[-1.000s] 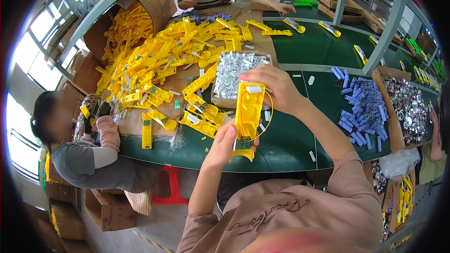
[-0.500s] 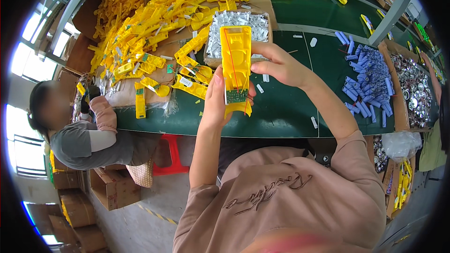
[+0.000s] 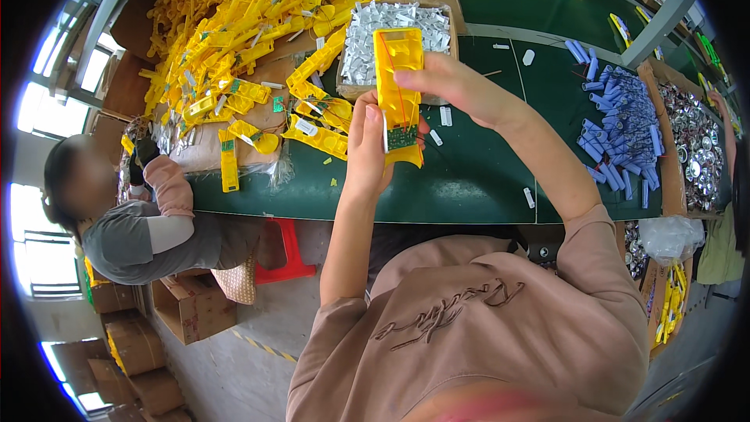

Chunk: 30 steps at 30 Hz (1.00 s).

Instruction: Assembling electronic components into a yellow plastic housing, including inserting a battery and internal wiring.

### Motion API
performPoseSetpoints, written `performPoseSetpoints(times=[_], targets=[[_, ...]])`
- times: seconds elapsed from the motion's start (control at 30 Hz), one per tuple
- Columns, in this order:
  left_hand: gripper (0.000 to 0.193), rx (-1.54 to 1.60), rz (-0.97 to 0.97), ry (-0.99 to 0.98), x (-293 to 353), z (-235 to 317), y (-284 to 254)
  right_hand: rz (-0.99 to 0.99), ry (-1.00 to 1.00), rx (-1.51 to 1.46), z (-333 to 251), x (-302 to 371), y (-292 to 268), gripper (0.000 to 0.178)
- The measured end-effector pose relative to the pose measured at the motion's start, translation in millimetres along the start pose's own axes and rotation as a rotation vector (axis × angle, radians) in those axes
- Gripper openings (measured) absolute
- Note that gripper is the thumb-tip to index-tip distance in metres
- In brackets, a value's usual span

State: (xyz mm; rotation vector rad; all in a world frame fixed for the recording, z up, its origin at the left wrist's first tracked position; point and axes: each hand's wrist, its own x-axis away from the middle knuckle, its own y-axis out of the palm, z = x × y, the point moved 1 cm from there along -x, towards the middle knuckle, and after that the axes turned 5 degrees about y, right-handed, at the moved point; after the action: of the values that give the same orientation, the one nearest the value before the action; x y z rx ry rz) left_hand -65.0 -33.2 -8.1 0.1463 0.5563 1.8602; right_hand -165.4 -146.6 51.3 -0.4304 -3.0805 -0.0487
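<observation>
Over the front of the bench I hold up a yellow plastic housing (image 3: 398,41), long and open-faced, with its hollow side showing. My left hand (image 3: 365,150) is closed around its lower end, thumb along the left edge. A small green circuit board (image 3: 401,137) sits in that lower end, and a thin red wire (image 3: 401,100) runs lengthwise through the hollow. My right hand (image 3: 457,87) grips the housing from the right, its thumb laid across the inside near the wire. The right fingers are mostly hidden behind the housing.
A box of small white-grey parts (image 3: 358,39) stands just behind. Yellow housings (image 3: 242,39) are heaped at left, blue cylindrical cells (image 3: 617,117) at right. Beyond the cells lies a box of shiny round metal parts (image 3: 699,148). A co-worker (image 3: 144,234) sits at left.
My right thumb has moved from the housing's right edge onto its inside. The housing has risen slightly and turned a little. Another person's hand at the far side has left the view.
</observation>
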Motion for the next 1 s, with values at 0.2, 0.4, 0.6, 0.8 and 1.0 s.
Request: performPoseSetpoints(times=[0.2,0.4,0.6,0.8,1.0], targets=[[0.041,-0.040,0.015,0.096,-2.7,-4.6,-5.4,-0.013,-0.070,0.031,8.7,-15.0,-1.7,0.040],[0.040,-0.170,0.111,0.219,-11.9,-11.5,-16.5,0.554,-0.293,0.510,36.4,-21.3,4.5,0.046],[0.042,-0.417,0.189,0.284,-10.0,-8.1,-20.5,0.669,-0.449,0.640,39.3,-31.8,24.9,0.025],[0.042,-0.499,0.207,0.316,-5.1,-7.5,-21.2,0.655,-0.342,0.363,51.3,-40.5,31.5,0.023],[0.040,-0.543,0.236,0.333,-2.1,-7.9,-23.3,0.708,-0.304,0.200,53.9,-39.9,34.2,0.023]])
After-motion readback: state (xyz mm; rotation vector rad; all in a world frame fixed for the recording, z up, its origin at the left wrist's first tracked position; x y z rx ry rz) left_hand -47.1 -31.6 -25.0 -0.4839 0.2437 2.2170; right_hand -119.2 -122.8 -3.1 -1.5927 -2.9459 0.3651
